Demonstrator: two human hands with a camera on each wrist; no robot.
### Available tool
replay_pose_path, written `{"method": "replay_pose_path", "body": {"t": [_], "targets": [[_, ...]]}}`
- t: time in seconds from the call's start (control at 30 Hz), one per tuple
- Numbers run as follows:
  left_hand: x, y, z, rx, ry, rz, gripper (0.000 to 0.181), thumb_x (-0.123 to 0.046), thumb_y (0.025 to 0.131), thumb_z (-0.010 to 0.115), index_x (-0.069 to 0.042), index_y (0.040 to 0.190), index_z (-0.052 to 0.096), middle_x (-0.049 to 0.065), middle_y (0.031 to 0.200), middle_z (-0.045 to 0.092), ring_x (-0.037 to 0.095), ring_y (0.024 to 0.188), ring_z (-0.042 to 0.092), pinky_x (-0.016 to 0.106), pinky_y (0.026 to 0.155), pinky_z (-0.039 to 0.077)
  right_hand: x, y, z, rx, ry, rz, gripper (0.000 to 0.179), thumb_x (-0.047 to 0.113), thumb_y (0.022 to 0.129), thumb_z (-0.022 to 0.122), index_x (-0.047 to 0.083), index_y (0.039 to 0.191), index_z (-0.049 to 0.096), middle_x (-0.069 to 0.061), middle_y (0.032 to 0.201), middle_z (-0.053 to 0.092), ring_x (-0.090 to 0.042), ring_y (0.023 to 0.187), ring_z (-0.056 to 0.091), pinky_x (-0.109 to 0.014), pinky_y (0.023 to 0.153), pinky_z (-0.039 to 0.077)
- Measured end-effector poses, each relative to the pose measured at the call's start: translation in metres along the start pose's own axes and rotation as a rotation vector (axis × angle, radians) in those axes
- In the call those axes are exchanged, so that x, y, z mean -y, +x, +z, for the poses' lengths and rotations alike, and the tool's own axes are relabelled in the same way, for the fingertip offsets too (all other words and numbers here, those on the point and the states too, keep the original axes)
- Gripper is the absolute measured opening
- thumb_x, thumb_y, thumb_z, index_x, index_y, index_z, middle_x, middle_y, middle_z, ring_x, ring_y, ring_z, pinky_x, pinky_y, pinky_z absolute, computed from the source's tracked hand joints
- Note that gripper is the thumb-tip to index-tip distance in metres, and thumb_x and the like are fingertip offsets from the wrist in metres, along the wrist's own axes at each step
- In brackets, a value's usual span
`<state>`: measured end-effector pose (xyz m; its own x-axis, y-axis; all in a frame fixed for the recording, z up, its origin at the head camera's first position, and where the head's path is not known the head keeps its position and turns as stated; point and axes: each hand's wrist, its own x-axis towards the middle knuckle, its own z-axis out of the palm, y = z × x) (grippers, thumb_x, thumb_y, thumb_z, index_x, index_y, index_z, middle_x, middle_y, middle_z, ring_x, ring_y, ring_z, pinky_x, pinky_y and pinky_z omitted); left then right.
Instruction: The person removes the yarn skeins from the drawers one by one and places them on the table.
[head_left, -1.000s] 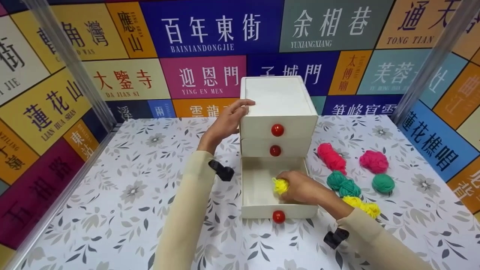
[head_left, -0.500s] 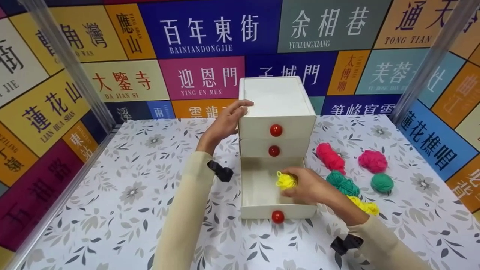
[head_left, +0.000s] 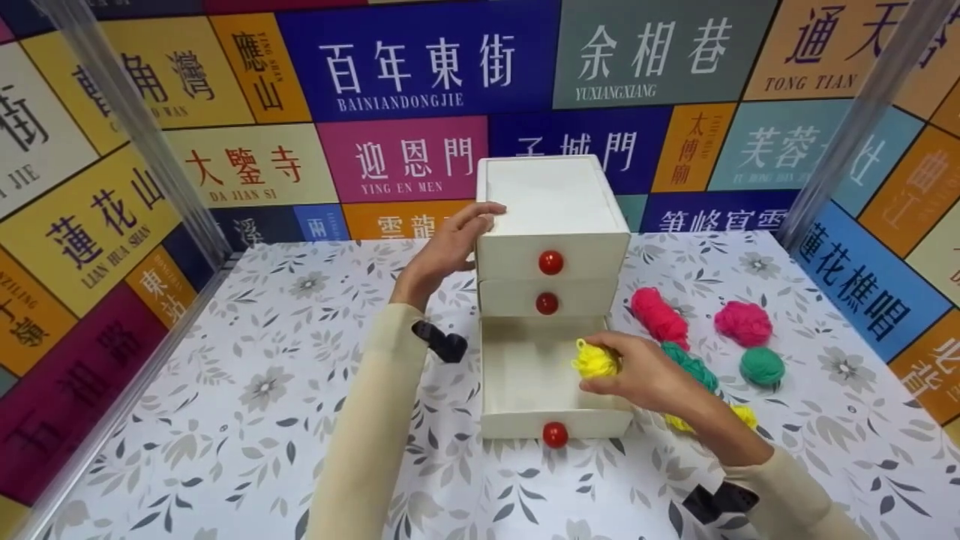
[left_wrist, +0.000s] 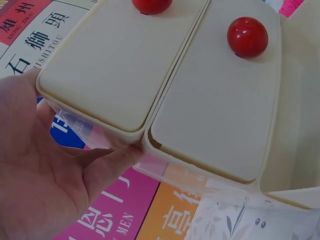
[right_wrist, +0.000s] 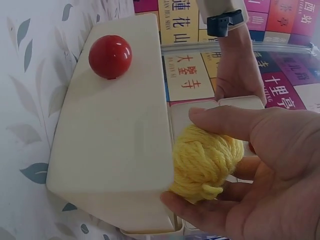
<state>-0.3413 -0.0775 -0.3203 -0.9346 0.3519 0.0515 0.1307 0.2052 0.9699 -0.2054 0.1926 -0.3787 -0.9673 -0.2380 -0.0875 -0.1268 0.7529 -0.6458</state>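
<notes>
A white drawer cabinet [head_left: 555, 191] with red knobs stands on the table, its bottom drawer [head_left: 517, 424] pulled out and the upper two closed. My left hand [head_left: 448, 244] grips the cabinet's upper left edge, fingers over the top; in the left wrist view a digit presses the side wall. My right hand [head_left: 645, 375] pinches a small yellow ball of yarn [head_left: 596, 361] between thumb and fingers over the right part of the open drawer. The right wrist view shows the yarn [right_wrist: 205, 162] close beside the drawer front [right_wrist: 115, 135].
Right of the cabinet lie a red yarn skein [head_left: 660, 315], a pink yarn ball [head_left: 742, 322], a green skein [head_left: 694, 367] and a green ball [head_left: 762, 365]. Another yellow skein [head_left: 744, 416] is partly hidden behind my right wrist. A sign-patterned wall [head_left: 420, 75] stands behind.
My right hand has moved up and to the right with the yellow yarn ball, from low in the open drawer toward its right side. My left hand stays on the cabinet.
</notes>
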Motion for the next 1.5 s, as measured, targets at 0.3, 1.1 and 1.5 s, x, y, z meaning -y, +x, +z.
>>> {"method": "replay_pose_path", "body": {"t": [0.3, 1.1, 1.5], "targets": [[0.002, 0.001, -0.001, -0.014, -0.042, -0.028, 0.038, -0.037, 0.105, 0.048, -0.03, 0.143, 0.053, 0.009, 0.15, 0.049, 0.032, 0.134, 0.055, 0.059, 0.107, 0.046, -0.008, -0.01, -0.012, -0.002, 0.035, 0.043, 0.067, 0.029, 0.086, 0.079, 0.006, 0.144, 0.052, -0.023, 0.144, 0.053, -0.042, 0.125, 0.054, -0.057, 0.109, 0.046], [0.004, 0.0, -0.004, -0.056, -0.04, 0.001, 0.034, -0.035, 0.105, 0.051, -0.026, 0.137, 0.057, 0.01, 0.146, 0.052, 0.037, 0.128, 0.059, 0.059, 0.104, 0.05, -0.064, -0.028, -0.058, -0.041, 0.047, 0.149, 0.089, 0.05, 0.088, 0.072, 0.002, 0.153, 0.036, -0.031, 0.152, 0.04, -0.054, 0.136, 0.039, -0.065, 0.109, 0.041], [0.004, 0.001, -0.002, -0.057, -0.027, -0.011, 0.034, -0.036, 0.105, 0.05, -0.027, 0.136, 0.057, 0.006, 0.148, 0.051, 0.036, 0.13, 0.058, 0.059, 0.104, 0.049, -0.102, -0.04, -0.078, -0.006, 0.052, 0.222, 0.094, 0.053, 0.088, 0.071, -0.002, 0.154, 0.03, -0.034, 0.152, 0.036, -0.053, 0.132, 0.042, -0.064, 0.107, 0.043]]}}
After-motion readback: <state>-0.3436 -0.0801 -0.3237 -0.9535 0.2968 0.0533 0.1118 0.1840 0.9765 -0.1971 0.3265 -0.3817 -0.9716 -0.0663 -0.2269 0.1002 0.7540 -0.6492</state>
